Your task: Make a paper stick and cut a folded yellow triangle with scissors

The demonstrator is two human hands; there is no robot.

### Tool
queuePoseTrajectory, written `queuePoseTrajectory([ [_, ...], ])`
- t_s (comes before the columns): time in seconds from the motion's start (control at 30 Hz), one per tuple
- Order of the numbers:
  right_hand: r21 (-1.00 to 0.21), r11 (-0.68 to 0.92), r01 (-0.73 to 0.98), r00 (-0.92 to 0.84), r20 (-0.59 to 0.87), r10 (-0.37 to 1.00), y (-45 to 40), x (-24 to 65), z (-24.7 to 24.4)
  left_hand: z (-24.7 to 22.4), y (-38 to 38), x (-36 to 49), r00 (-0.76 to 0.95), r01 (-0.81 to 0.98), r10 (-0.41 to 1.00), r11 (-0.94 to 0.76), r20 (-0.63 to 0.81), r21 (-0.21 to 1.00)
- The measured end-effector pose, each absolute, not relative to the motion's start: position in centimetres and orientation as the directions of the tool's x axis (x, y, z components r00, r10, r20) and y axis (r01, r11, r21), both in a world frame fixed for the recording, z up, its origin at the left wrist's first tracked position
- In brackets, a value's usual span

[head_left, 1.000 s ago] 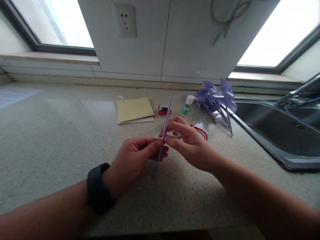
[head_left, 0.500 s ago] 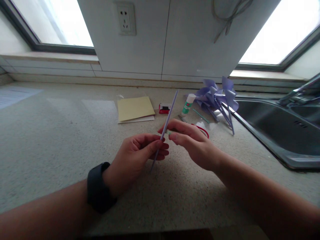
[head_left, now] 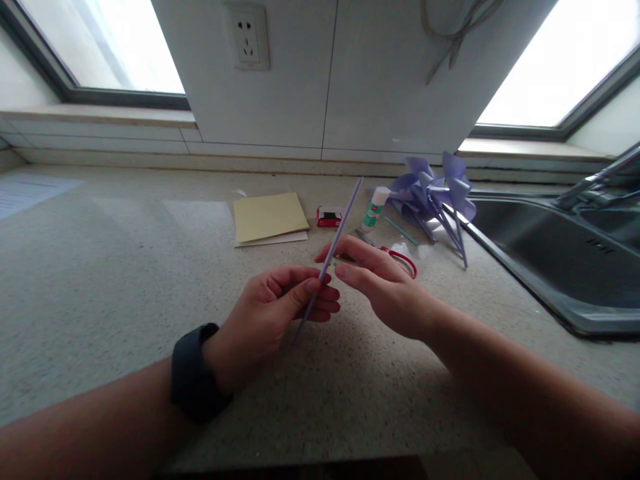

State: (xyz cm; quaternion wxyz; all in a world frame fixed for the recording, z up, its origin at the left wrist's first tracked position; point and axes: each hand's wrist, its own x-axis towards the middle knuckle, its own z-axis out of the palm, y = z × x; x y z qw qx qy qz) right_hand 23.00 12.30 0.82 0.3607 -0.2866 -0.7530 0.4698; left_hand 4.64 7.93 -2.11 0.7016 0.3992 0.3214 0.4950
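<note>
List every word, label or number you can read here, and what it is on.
Nothing reads clearly.
Glue stick: green label, print too blurred.
Small red box: markings too small.
Paper at the far left: faint lines, unreadable.
Wall socket: no text visible.

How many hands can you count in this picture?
2: the left hand, above the watch, pinches the thin purple stick; the right hand touches it just right of centre. None seem hidden.
</note>
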Motion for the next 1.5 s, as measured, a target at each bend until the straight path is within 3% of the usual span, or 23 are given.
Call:
queuePoseTrajectory([
  [0.3,-0.939,0.339,0.061,-0.575,0.245,0.781,12.12,22.72,0.78,-2.51,8.04,4.61,0.390,-0.478,0.921,0.221,-0.020,0.850],
  [0.63,-0.909,0.400,0.116,-0.551,0.276,0.788,12.21,23.06,0.49,-2.64,7.97,4.38,0.424,-0.473,0.905,0.241,-0.021,0.847],
  [0.9,-0.977,0.208,-0.047,-0.657,0.187,0.730,12.09,22.82,0.10,-2.37,7.92,4.46,0.482,-0.413,0.874,0.164,0.062,0.896],
  [1.03,-0.985,0.141,-0.096,-0.690,0.168,0.705,12.04,22.86,0.45,-2.18,7.90,4.52,0.491,-0.403,0.870,0.194,0.033,0.894],
  [1.23,-0.895,0.428,0.129,-0.575,0.284,0.768,12.51,23.33,0.79,-2.08,7.80,4.43,0.482,-0.371,0.873,0.275,-0.069,0.887],
  [1.5,-0.864,0.472,0.176,-0.615,0.278,0.738,13.00,23.52,0.53,-1.95,7.92,4.53,0.208,-0.309,0.978,0.081,-0.015,0.948],
])
